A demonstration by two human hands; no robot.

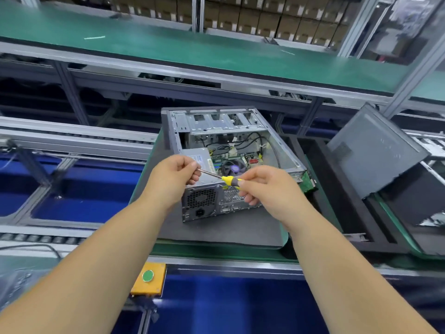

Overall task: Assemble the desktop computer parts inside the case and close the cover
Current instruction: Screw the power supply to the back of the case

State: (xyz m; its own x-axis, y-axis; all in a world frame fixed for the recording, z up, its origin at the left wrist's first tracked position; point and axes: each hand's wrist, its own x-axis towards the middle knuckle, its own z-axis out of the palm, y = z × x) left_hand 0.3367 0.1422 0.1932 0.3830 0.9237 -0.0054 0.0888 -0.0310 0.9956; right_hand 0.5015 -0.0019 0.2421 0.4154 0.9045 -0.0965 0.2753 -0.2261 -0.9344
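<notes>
Gripping a screwdriver (230,180) by its yellow handle, the right hand (263,186) hovers over the open case (231,150) (cover off); the left hand (174,178) pinches its shaft tip.

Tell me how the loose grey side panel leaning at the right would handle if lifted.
The grey metal side panel looks thin and broad, so probably light, slightly flexing. Leaning tilted against the neighbouring black case, it may slide or tip when nudged.

I see bright, even overhead light; edges around the case (231,162) bow and blur; soft shadows underneath.
</notes>
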